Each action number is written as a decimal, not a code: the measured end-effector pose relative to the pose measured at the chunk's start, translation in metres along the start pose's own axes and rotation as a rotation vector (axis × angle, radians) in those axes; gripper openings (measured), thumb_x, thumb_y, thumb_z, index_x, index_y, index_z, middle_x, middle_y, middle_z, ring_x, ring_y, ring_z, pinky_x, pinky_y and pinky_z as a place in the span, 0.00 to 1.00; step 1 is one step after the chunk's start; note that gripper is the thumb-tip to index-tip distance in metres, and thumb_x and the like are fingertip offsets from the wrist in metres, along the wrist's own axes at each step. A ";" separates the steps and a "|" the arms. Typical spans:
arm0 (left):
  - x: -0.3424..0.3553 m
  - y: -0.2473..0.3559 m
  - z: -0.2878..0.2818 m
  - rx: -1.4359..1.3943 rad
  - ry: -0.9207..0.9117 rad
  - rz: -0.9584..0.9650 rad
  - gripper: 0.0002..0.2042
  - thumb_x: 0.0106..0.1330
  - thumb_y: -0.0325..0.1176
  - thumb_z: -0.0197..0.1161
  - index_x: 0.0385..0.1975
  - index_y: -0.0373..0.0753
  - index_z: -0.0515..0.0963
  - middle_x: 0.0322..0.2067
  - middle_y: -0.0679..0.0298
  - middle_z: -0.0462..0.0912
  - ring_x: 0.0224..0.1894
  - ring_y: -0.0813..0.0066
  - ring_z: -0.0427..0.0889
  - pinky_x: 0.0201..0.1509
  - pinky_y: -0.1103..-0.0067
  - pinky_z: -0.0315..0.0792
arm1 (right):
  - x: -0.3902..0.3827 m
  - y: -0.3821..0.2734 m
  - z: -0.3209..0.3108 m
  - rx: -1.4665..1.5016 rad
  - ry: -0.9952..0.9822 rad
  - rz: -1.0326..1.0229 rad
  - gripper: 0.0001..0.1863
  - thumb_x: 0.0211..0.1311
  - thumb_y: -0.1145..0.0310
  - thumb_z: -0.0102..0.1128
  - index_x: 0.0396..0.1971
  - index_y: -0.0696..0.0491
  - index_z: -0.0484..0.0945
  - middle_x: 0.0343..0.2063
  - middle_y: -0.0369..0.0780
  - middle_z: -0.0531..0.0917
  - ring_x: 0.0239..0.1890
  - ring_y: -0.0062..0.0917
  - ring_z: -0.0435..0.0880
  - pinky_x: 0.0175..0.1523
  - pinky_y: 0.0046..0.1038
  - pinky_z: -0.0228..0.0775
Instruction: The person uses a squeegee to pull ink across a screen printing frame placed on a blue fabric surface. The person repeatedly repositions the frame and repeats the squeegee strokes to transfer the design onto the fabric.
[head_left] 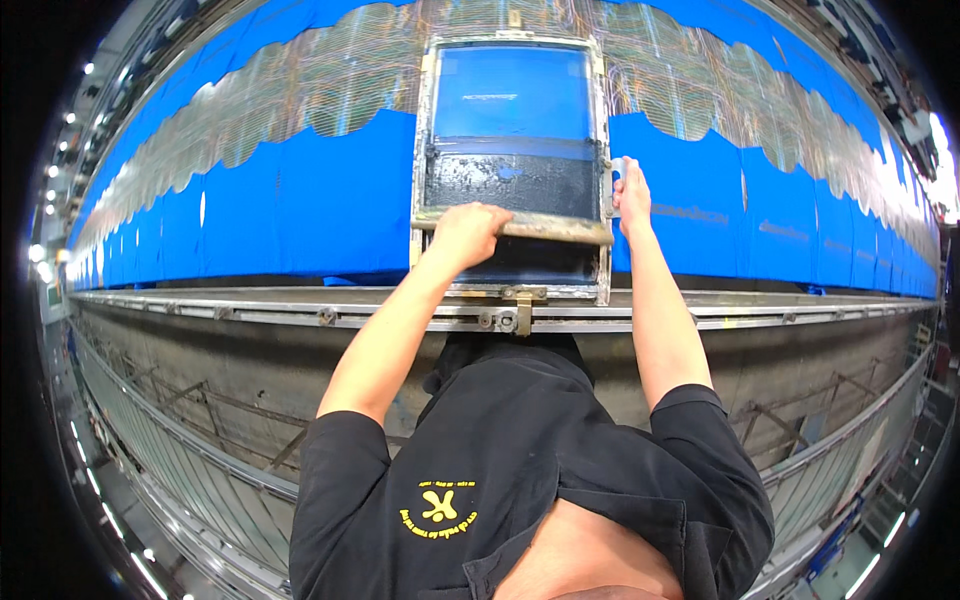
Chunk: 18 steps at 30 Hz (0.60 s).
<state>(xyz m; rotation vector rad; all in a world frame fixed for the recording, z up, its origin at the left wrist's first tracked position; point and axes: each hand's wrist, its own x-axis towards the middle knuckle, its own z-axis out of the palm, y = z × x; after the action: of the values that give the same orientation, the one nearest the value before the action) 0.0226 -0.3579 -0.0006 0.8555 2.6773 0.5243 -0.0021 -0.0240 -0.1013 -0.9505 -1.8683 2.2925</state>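
A screen-printing frame (pixel 606 120) lies over blue fabric pieces, its rim stained and worn. Blue shows through the upper part of its mesh, and wet dark ink (pixel 520 178) spreads across the lower part. My left hand (pixel 470 235) is closed over the left half of a squeegee (pixel 560 230), which lies crosswise near the frame's lower end. At the frame's right side, my right hand (pixel 632 198) is closed against the edge, its fingers curled by a small metal bracket. The squeegee's blade and the fingertips of my left hand are hidden.
A long metal rail (pixel 400 309) runs along the table's near edge, with a brass-coloured catch (pixel 524 312) below the frame. Blue cut panels (pixel 290 215) lie in a row to both sides, with a shiny table surface (pixel 350 70) beyond them. Barred railings (pixel 200 425) stand behind me.
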 end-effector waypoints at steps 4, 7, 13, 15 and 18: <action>0.052 -0.027 -0.026 -0.027 0.033 -0.012 0.20 0.57 0.27 0.63 0.52 0.45 0.86 0.47 0.56 0.90 0.50 0.53 0.88 0.53 0.61 0.82 | -0.006 -0.001 0.004 -0.014 0.087 -0.014 0.27 0.81 0.42 0.49 0.63 0.45 0.80 0.23 0.28 0.72 0.19 0.11 0.64 0.23 0.20 0.57; 0.091 -0.047 -0.040 0.031 -0.021 -0.017 0.20 0.58 0.28 0.63 0.52 0.46 0.87 0.48 0.54 0.89 0.51 0.51 0.87 0.54 0.59 0.81 | -0.009 -0.001 0.013 -0.046 0.124 -0.006 0.27 0.81 0.41 0.49 0.62 0.46 0.81 0.22 0.28 0.71 0.19 0.11 0.63 0.23 0.19 0.56; 0.136 -0.085 -0.032 0.065 -0.076 0.039 0.22 0.57 0.34 0.68 0.54 0.44 0.86 0.45 0.51 0.89 0.48 0.45 0.86 0.51 0.56 0.80 | -0.009 0.007 0.017 -0.266 0.202 -0.073 0.24 0.82 0.47 0.51 0.55 0.51 0.84 0.30 0.32 0.79 0.33 0.19 0.75 0.41 0.27 0.73; 0.133 -0.088 -0.041 -0.024 -0.164 -0.007 0.22 0.61 0.43 0.72 0.56 0.48 0.86 0.48 0.53 0.89 0.52 0.48 0.87 0.54 0.57 0.80 | -0.008 0.008 0.019 -0.338 0.193 -0.126 0.16 0.80 0.57 0.55 0.51 0.53 0.84 0.41 0.35 0.84 0.45 0.24 0.80 0.56 0.32 0.75; 0.130 -0.091 -0.061 -0.062 -0.117 0.074 0.19 0.57 0.46 0.75 0.46 0.44 0.89 0.39 0.49 0.89 0.45 0.46 0.88 0.49 0.57 0.81 | 0.001 0.029 0.004 -0.283 0.236 -0.352 0.22 0.79 0.50 0.58 0.57 0.52 0.82 0.41 0.37 0.85 0.49 0.28 0.83 0.61 0.32 0.75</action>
<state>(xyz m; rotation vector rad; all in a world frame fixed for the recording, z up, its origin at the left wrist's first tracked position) -0.1472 -0.3647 -0.0045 0.9406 2.5189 0.5535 0.0050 -0.0355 -0.1270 -0.7939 -2.0891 1.6770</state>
